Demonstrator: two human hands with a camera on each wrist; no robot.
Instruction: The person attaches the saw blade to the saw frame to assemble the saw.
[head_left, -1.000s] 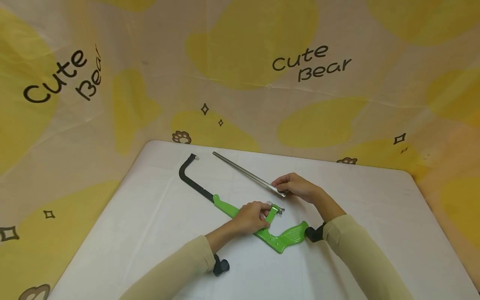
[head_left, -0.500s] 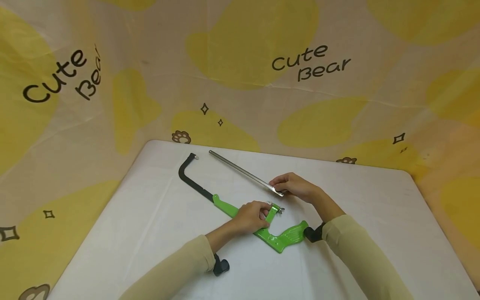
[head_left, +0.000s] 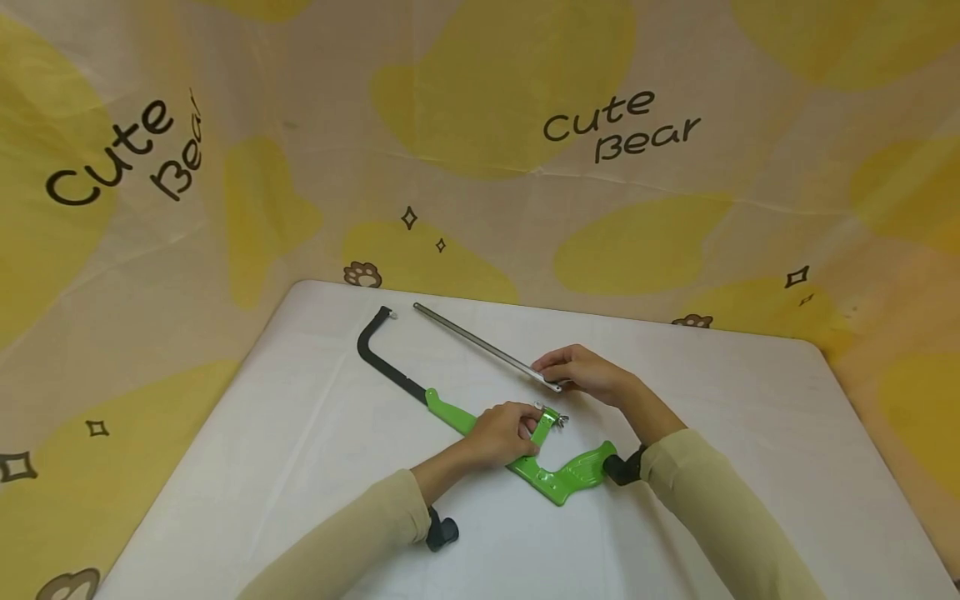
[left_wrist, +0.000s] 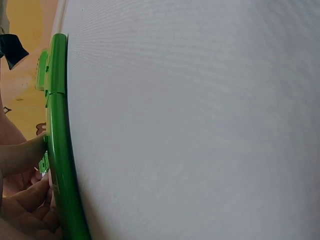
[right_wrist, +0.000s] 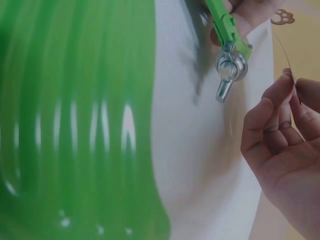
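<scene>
A hacksaw frame (head_left: pixel 450 417), green at the handle and black at its bent far arm, lies flat on the white table. My left hand (head_left: pixel 498 435) grips its short green post, thumb and fingers bent around it; the left wrist view shows the hand against the green frame tube (left_wrist: pixel 62 160). A silver wing nut (right_wrist: pixel 227 72) sits at the post's end. Beyond the post, my right hand (head_left: pixel 592 372) pinches the near end of a long, thin saw blade (head_left: pixel 480 340) between thumb and fingers. The blade slants away to the upper left, roughly in line with the frame's open side.
The white table (head_left: pixel 750 467) has rounded back corners, close to a yellow patterned cloth wall (head_left: pixel 637 242). Dark wrist mounts (head_left: pixel 442 530) hang from both sleeves; the right one overlaps the tip of the green handle (head_left: pixel 588 468) in the head view.
My right hand has shifted slightly left with the saw blade, whose far end has come nearer the frame's black tip. My left hand and the hacksaw frame have stayed in place.
</scene>
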